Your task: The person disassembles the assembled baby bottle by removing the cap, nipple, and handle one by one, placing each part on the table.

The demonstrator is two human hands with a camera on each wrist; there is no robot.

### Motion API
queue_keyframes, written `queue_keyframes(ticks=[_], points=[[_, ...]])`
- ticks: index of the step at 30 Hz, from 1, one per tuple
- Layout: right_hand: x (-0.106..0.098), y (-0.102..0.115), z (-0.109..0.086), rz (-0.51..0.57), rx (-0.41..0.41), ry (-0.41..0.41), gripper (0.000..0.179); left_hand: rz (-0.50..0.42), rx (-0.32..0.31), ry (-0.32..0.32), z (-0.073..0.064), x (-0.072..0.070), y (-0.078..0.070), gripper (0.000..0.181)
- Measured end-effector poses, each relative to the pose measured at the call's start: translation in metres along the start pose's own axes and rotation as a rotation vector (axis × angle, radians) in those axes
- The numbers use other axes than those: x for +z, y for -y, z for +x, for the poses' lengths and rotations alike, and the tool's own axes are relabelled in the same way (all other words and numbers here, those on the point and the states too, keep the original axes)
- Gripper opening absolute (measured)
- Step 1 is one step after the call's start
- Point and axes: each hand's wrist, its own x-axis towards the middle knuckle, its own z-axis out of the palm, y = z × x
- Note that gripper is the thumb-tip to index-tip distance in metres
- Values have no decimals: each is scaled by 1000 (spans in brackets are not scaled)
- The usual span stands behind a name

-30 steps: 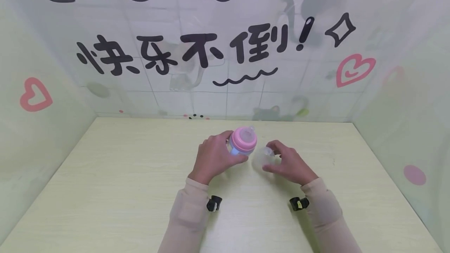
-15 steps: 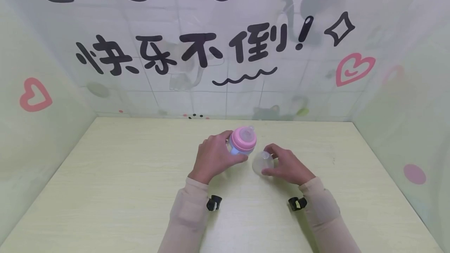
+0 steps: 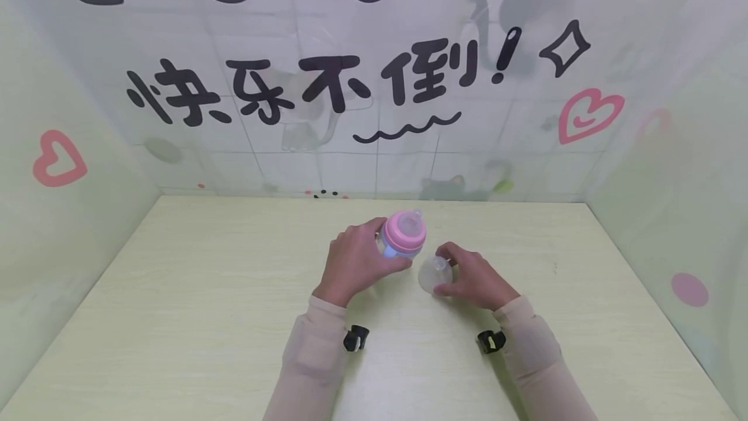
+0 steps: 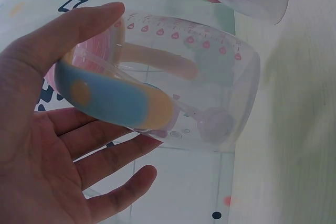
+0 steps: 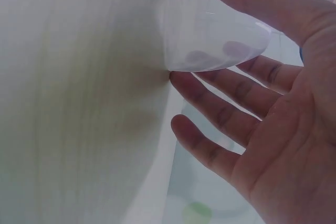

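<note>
My left hand (image 3: pixel 358 262) grips a baby bottle (image 3: pixel 402 234) near its pink collar. The bottle is clear, with printed pink drop marks, a blue-and-orange handle (image 4: pixel 110 98) and a straw with a round weight (image 4: pixel 216 124) inside. A translucent teat tops the collar in the head view. To the right, my right hand (image 3: pixel 478 279) holds a clear domed bottle cap (image 3: pixel 434 277) between thumb and fingers. The cap's wide rim faces down, right at the tabletop in the right wrist view. A small gap separates cap and bottle.
The pale wood-grain table (image 3: pixel 204 317) spreads around both hands. Behind it stands a white printed backdrop (image 3: pixel 327 167) with black lettering, and side panels (image 3: pixel 672 213) rise left and right. Each wrist wears a strap with a small black mount (image 3: pixel 356 338).
My right hand has come slightly left and toward me with the cap, down to the tabletop. The left hand and bottle have stayed in place.
</note>
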Motion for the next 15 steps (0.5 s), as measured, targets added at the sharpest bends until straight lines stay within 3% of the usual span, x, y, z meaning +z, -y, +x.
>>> queue_keyframes(ticks=[10, 15], points=[[-4, 5, -3, 3, 12, 0, 63, -5, 3, -5, 0, 0, 1, 65], [-14, 6, -6, 69, -27, -59, 70, -2, 9, -4, 0, 0, 0, 65]])
